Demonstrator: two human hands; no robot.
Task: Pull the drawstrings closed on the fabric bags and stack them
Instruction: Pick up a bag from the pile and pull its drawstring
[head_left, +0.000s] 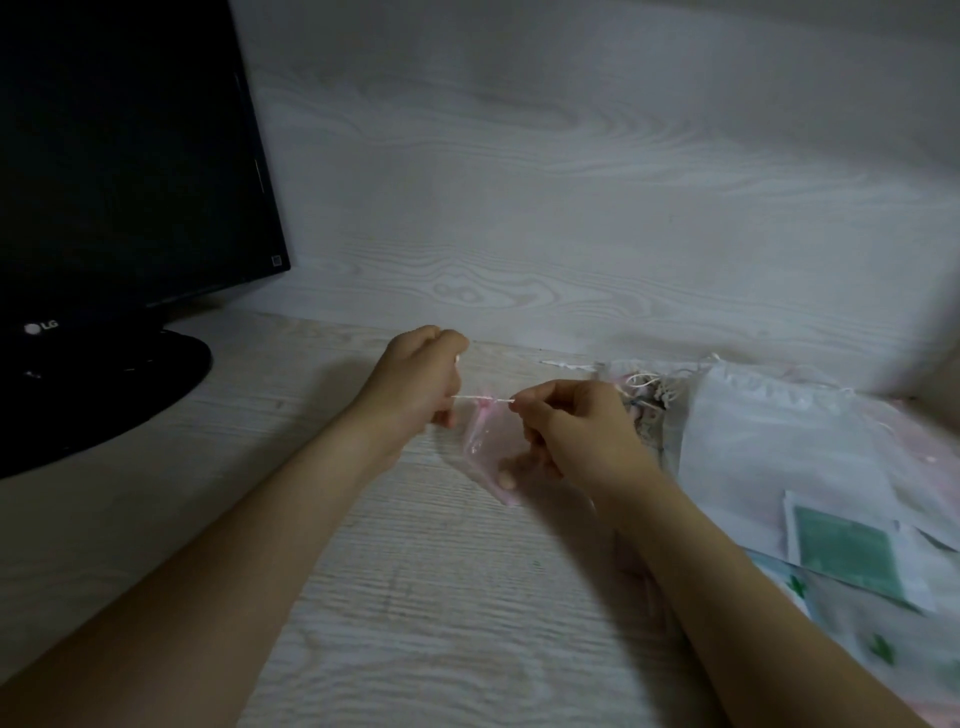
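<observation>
My left hand (415, 384) and right hand (566, 431) each pinching an end of the white drawstring (483, 399), taut between them, small pink sheer bag (485, 447) hanging mid-desk, more bags (779, 441) heaped right, LG monitor (119, 171) far left

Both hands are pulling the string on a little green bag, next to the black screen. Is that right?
Not quite. The little bag is pink, not green. The head view shows the left hand and right hand pulling its string, next to the black screen.
</observation>
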